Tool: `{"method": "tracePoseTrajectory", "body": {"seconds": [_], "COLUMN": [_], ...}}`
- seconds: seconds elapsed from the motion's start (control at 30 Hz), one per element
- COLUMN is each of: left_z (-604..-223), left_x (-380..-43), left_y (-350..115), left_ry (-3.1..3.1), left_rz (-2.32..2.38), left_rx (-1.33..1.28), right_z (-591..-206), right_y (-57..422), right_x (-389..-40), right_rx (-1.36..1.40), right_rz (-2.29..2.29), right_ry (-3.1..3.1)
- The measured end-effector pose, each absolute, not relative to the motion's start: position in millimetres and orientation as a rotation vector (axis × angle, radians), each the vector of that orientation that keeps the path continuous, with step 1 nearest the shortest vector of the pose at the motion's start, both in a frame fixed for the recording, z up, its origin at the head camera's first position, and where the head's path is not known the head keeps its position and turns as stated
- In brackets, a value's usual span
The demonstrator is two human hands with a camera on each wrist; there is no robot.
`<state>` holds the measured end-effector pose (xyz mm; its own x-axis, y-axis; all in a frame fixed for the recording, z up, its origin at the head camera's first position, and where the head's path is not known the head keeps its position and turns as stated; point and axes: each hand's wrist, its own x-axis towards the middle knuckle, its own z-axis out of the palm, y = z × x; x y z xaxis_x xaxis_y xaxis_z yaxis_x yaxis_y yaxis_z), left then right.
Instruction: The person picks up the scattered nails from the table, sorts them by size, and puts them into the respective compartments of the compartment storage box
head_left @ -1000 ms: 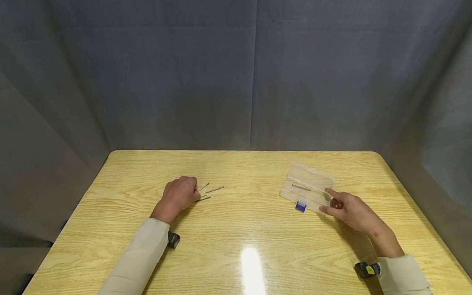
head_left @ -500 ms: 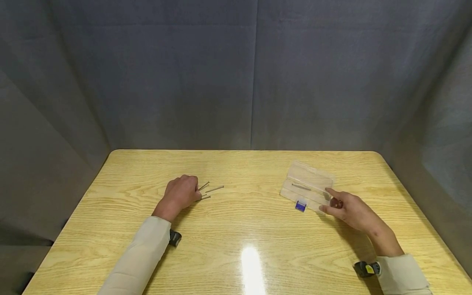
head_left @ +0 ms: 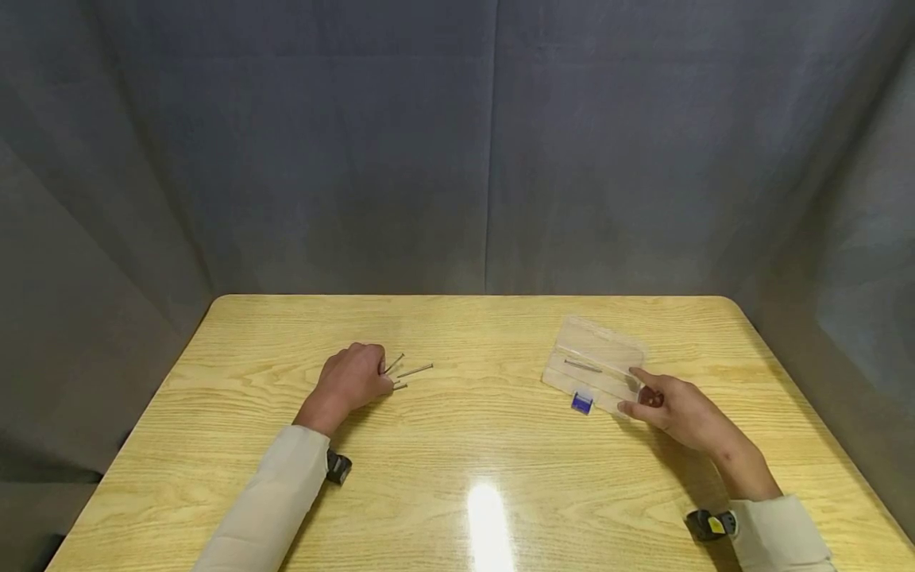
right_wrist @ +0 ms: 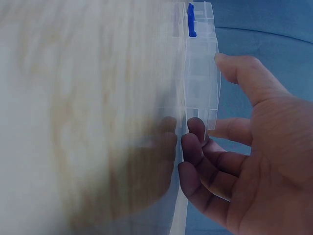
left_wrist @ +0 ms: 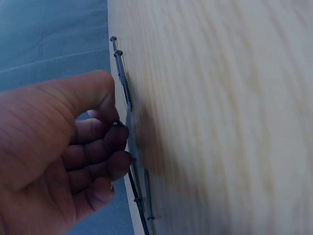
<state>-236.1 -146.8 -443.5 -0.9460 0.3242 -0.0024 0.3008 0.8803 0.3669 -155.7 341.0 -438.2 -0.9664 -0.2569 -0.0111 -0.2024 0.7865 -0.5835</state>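
Grey nails (head_left: 415,370), long axes aslant, heads rightward; another in left hand (head_left: 352,376), clear box (head_left: 599,345) in right hand (head_left: 688,409)

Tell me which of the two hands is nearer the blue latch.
Right. The right hand grips the clear box just right of the blue latch; the left hand is far off to its left, at the nails.

1 clear box (head_left: 606,388), 1 blue latch (head_left: 582,403) at its near edge. Headed fasteners: 1 within the box (head_left: 583,365), at least 3 well left of it (head_left: 415,370); fingers cover part of that bunch, exact total unclear. 2 hands: left hand (head_left: 353,377) well left of box, right hand (head_left: 682,409) at its right end. 1 table (head_left: 465,429) under the box.
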Motion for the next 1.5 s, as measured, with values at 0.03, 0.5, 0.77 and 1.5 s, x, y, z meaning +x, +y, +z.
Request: {"method": "tracePoseTrajectory", "body": {"seconds": [0.03,0.5,0.77,1.5], "left_z": [-444,-430,-423,-407], "left_x": [-236,-231,-230,-226], "left_y": [-147,-133,-121,-65], "left_ry": [2.989,2.991,2.957,2.869], "left_rz": [0.581,0.661,0.763,0.844], "left_rx": [0.506,0.586,0.696,0.973], "right_z": [-438,-439,-438,-437], "right_y": [341,341,341,341], "right_x": [-156,-156,-155,-154], "right_rx": [-0.371,-0.370,-0.365,-0.379], "right_rz": [-0.924,-0.901,-0.904,-0.962], "right_ry": [2.886,2.898,2.898,2.870]}}
